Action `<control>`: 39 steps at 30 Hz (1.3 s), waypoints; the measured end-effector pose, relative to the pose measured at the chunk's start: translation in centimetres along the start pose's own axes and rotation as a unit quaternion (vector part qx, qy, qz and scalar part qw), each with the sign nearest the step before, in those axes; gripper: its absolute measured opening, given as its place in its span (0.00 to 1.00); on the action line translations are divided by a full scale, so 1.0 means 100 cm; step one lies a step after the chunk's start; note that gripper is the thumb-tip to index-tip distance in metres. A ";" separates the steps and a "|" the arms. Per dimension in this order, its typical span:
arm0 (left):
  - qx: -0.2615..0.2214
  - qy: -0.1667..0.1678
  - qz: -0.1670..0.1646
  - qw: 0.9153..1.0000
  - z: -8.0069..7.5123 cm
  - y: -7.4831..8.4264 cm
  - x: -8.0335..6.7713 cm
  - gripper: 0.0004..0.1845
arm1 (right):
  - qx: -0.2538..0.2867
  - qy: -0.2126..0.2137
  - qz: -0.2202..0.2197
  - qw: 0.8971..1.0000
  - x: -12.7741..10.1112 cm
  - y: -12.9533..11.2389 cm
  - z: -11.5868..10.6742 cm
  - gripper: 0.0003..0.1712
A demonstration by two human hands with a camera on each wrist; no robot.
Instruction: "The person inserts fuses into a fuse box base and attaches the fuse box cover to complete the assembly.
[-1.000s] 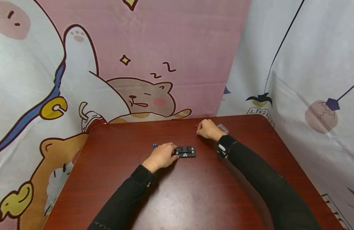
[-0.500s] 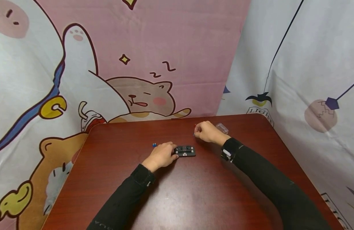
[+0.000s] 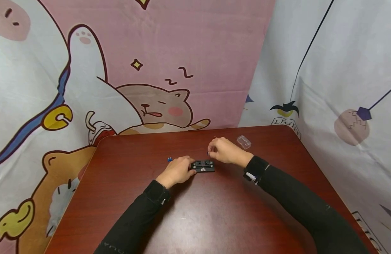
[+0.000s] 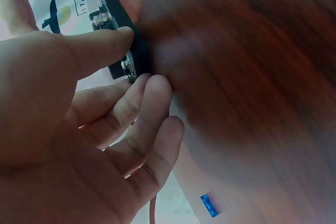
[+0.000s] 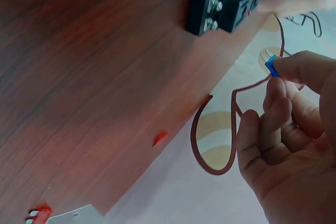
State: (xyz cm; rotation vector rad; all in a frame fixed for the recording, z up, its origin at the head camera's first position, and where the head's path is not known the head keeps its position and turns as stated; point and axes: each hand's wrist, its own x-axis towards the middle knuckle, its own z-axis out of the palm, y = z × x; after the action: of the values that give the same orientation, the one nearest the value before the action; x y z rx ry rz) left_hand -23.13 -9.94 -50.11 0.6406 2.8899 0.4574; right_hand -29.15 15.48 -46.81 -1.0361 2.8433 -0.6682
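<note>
A small black fuse block (image 3: 203, 165) lies on the red-brown table (image 3: 214, 211). My left hand (image 3: 192, 170) grips its left end; in the left wrist view the thumb and fingers (image 4: 152, 90) pinch the fuse block (image 4: 118, 22). My right hand (image 3: 209, 152) hovers just behind the block's right end and pinches a tiny blue fuse (image 5: 271, 64) between thumb and forefinger, a short way from the fuse block (image 5: 223, 1). Another blue fuse (image 3: 170, 159) lies on the table beside my left hand, and the same blue fuse (image 4: 209, 205) shows in the left wrist view.
A clear plastic cover (image 3: 244, 141) lies at the back right of the table. Small red fuses (image 5: 160, 138) lie near the far edge, one red fuse (image 5: 39, 212) next to the cover. Printed cartoon cloth (image 3: 151, 70) hangs close behind and to the right.
My right hand has moved left and toward me from the spot beside the clear cover to just behind the block, with the blue fuse pinched. The left hand has stayed on the block.
</note>
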 end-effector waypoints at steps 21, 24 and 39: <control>0.006 0.011 0.008 1.000 -0.001 -0.001 0.004 0.23 | -0.038 -0.019 -0.016 0.999 0.000 -0.003 0.017 0.02; 0.004 0.011 0.008 1.000 -0.001 -0.001 0.003 0.23 | -0.045 -0.021 -0.019 0.999 0.000 -0.004 0.019 0.02; 0.005 0.014 0.014 1.000 0.000 -0.001 0.002 0.23 | -0.053 -0.029 -0.025 0.998 -0.001 -0.007 0.023 0.02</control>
State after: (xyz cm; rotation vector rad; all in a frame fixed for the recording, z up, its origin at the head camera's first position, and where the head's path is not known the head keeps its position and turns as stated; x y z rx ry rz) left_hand -23.33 -9.94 -50.14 0.6834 2.9144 0.4597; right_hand -28.20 14.22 -48.63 -1.1247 2.8386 -0.4865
